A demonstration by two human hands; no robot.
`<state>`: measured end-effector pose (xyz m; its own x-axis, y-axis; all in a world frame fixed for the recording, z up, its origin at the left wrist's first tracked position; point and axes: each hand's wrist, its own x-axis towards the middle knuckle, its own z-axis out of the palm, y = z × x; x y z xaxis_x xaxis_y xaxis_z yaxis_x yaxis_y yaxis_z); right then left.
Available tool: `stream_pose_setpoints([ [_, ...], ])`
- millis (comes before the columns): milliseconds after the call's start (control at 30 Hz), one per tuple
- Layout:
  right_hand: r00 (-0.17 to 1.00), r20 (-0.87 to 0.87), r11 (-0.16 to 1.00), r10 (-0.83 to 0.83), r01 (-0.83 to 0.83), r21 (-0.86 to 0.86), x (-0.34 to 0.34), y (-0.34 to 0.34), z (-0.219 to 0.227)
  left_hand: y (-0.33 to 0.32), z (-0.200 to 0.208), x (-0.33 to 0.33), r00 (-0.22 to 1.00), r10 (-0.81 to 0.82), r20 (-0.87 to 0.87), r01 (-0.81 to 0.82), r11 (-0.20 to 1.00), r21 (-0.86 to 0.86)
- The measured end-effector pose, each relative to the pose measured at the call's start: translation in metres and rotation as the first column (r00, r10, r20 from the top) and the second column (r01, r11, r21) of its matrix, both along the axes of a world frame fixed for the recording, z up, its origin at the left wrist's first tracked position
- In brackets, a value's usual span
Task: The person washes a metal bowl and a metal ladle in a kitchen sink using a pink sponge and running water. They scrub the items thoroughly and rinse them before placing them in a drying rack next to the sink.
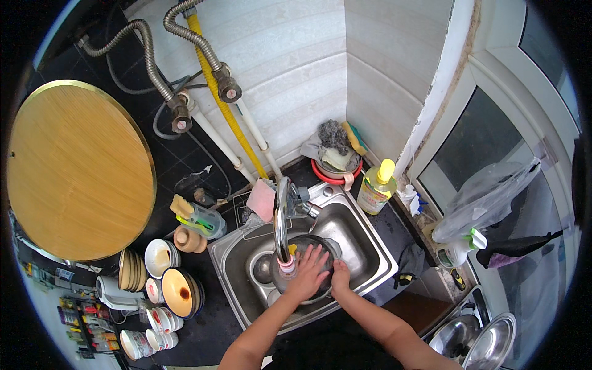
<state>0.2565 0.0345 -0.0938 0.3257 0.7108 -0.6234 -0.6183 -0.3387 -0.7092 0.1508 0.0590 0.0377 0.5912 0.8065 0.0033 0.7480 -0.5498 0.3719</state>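
Observation:
In the steel sink [359, 271], a round, dark grey, pan-like vessel [316, 239] sits beneath the chrome faucet [284, 216]. My left hand [308, 275] lies over it with fingers stretched and spread, just right of the spout. At the vessel's right rim, my right hand [340, 275] has its fingers closed on the edge. Both hands cover much of the vessel, so its exact kind is unclear. A small yellow piece [292, 250] shows between the spout and my left fingers; I cannot make out what it is.
Stacked bowls [179, 291] and a utensil holder [209, 221] stand left of the sink. A yellow detergent bottle [375, 190] and a red-rimmed basin [333, 176] with scrubbers are behind it. A spray bottle [455, 251] and metal bowls [493, 342] sit at right.

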Motion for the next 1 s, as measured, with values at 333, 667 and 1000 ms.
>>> stream_pose_setpoints([
  [333, 0.989, -0.074, 0.990, 0.131, -0.126, 0.061, 0.007, 0.000, 0.018, 0.025, -0.127, -0.150, 0.471, 0.826, 0.310, -0.463, 0.531, -0.710],
  [667, 0.939, -0.172, 0.954, 0.299, -0.288, 0.090, -0.004, 0.029, 0.025, -0.014, -0.096, -0.163, -0.217, 0.937, 0.275, -0.312, 0.201, -0.929],
  [1000, 0.745, -0.447, 0.856, 0.496, -0.505, 0.108, -0.002, 0.030, 0.006, -0.034, -0.106, -0.175, -0.445, 0.855, 0.266, -0.150, 0.222, -0.963],
])
